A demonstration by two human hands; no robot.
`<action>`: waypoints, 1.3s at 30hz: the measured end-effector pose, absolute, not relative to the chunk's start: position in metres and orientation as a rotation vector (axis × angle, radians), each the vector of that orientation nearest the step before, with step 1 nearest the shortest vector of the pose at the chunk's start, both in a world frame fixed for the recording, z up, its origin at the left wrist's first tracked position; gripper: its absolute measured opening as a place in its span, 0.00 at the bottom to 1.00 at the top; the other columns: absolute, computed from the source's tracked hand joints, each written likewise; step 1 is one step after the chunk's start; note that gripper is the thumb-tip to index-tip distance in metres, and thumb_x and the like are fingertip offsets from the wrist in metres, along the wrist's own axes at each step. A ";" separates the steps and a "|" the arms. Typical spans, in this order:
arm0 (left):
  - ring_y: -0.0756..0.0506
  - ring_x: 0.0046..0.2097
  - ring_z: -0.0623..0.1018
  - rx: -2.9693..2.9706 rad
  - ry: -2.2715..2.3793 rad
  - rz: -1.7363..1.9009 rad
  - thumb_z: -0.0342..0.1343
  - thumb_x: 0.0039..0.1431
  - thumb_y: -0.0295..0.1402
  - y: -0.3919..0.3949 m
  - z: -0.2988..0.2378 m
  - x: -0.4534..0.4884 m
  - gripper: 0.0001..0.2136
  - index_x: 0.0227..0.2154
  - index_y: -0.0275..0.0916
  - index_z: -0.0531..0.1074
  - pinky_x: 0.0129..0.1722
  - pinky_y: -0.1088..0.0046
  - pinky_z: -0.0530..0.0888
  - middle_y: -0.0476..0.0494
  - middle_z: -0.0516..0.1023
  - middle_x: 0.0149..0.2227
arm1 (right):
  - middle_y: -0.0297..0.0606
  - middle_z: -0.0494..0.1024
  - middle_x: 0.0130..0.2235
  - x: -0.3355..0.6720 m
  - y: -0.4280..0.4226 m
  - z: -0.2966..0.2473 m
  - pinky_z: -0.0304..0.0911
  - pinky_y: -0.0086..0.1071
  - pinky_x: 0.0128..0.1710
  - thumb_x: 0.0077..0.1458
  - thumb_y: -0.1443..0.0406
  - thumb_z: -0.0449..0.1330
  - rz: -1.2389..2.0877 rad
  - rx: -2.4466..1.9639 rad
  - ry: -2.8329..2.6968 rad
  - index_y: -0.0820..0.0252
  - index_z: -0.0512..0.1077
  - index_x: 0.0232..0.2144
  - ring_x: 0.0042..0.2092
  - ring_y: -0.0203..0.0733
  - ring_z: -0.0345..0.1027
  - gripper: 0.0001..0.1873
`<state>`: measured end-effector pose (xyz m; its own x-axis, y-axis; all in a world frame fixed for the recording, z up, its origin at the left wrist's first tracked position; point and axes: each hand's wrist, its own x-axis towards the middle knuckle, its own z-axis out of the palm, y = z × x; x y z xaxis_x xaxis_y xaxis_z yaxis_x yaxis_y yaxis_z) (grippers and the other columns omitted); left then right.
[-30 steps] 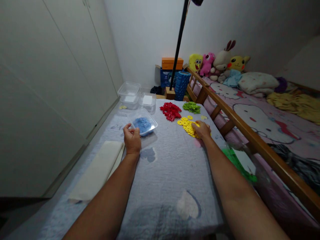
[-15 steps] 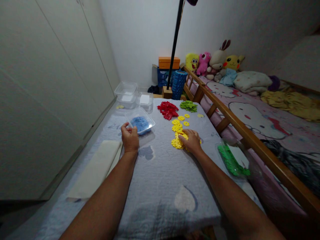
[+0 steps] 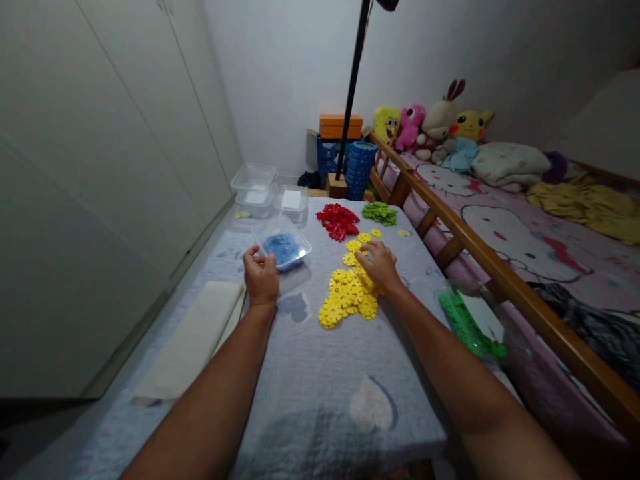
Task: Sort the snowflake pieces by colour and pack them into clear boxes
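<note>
My left hand [image 3: 261,279] is closed at the near left side of a clear plastic container [image 3: 303,251] and appears to grip its rim. Blue pieces [image 3: 281,248] lie in that container. Over on the right, my right hand [image 3: 381,268] reaches across yellow flower-shaped discs [image 3: 345,293], palm down. Its fingers are extended, with the tips touching or just above a disc [image 3: 351,259] beyond the main pile. The hand partly hides the pile's right side.
Red pieces [image 3: 338,221] and light green pieces [image 3: 379,213] are heaped farther back. Clear containers [image 3: 254,179] stand at the back left. A folded cream cloth [image 3: 193,343] lies left. Green pieces in a clear package [image 3: 470,327] sit near the wooden bed rail [image 3: 453,223].
My right hand has moved slightly away from me and off the yellow discs it covered. More yellow discs now lie spread toward the near left. My left hand stays at the container.
</note>
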<state>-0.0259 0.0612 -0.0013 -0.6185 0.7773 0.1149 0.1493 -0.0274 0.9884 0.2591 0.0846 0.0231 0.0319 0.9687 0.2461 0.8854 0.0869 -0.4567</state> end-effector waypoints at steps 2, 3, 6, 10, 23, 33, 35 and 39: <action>0.52 0.25 0.71 0.970 1.767 1.692 0.56 0.57 0.36 0.062 -0.002 -0.026 0.20 0.52 0.40 0.64 0.30 0.74 0.69 0.53 0.67 0.33 | 0.44 0.73 0.59 0.268 0.113 0.025 0.57 0.50 0.62 0.61 0.54 0.58 0.184 -1.942 -1.795 0.53 0.77 0.49 0.60 0.55 0.64 0.19; 0.52 0.25 0.71 0.974 1.766 1.694 0.56 0.58 0.37 0.062 -0.003 -0.026 0.20 0.52 0.40 0.64 0.30 0.74 0.69 0.53 0.67 0.33 | 0.45 0.72 0.60 0.273 0.127 0.026 0.57 0.50 0.62 0.60 0.54 0.59 0.186 -1.997 -1.770 0.53 0.76 0.52 0.61 0.56 0.63 0.20; 0.52 0.25 0.71 0.980 1.763 1.703 0.56 0.57 0.37 0.061 -0.002 -0.026 0.20 0.52 0.40 0.64 0.30 0.74 0.69 0.53 0.67 0.33 | 0.46 0.67 0.64 0.281 0.160 0.024 0.57 0.51 0.62 0.59 0.51 0.60 0.230 -2.117 -1.786 0.52 0.72 0.57 0.64 0.58 0.59 0.27; 0.52 0.25 0.70 0.974 1.753 1.705 0.56 0.57 0.37 0.060 -0.001 -0.026 0.19 0.51 0.40 0.64 0.30 0.74 0.69 0.53 0.67 0.33 | 0.48 0.66 0.64 0.285 0.180 0.019 0.57 0.51 0.61 0.59 0.48 0.58 0.276 -2.180 -1.825 0.54 0.71 0.58 0.64 0.59 0.58 0.29; 0.52 0.25 0.70 0.961 1.740 1.758 0.57 0.55 0.35 0.067 -0.009 -0.027 0.20 0.51 0.39 0.65 0.30 0.74 0.67 0.56 0.67 0.30 | 0.43 0.67 0.65 0.270 0.133 0.002 0.51 0.49 0.65 0.61 0.53 0.56 0.275 -1.950 -2.141 0.50 0.72 0.58 0.66 0.53 0.57 0.25; 0.52 0.25 0.70 0.950 1.749 1.752 0.57 0.54 0.35 0.067 -0.006 -0.027 0.20 0.51 0.39 0.66 0.30 0.73 0.68 0.55 0.67 0.31 | 0.47 0.70 0.64 0.257 0.099 0.008 0.54 0.44 0.66 0.62 0.58 0.56 0.550 -1.475 -2.255 0.58 0.74 0.56 0.65 0.47 0.63 0.22; 0.52 0.25 0.70 0.952 1.744 1.750 0.57 0.54 0.35 0.067 -0.007 -0.028 0.20 0.51 0.39 0.65 0.30 0.73 0.68 0.55 0.67 0.31 | 0.48 0.69 0.64 0.250 0.101 0.009 0.55 0.45 0.66 0.62 0.58 0.57 0.510 -1.501 -2.229 0.59 0.73 0.57 0.66 0.49 0.62 0.23; 0.52 0.24 0.70 0.957 1.738 1.756 0.57 0.54 0.35 0.067 -0.008 -0.028 0.20 0.51 0.39 0.66 0.30 0.72 0.69 0.56 0.67 0.30 | 0.47 0.71 0.64 0.234 0.100 0.014 0.51 0.53 0.67 0.58 0.59 0.61 0.523 -1.526 -2.337 0.56 0.74 0.55 0.66 0.54 0.62 0.23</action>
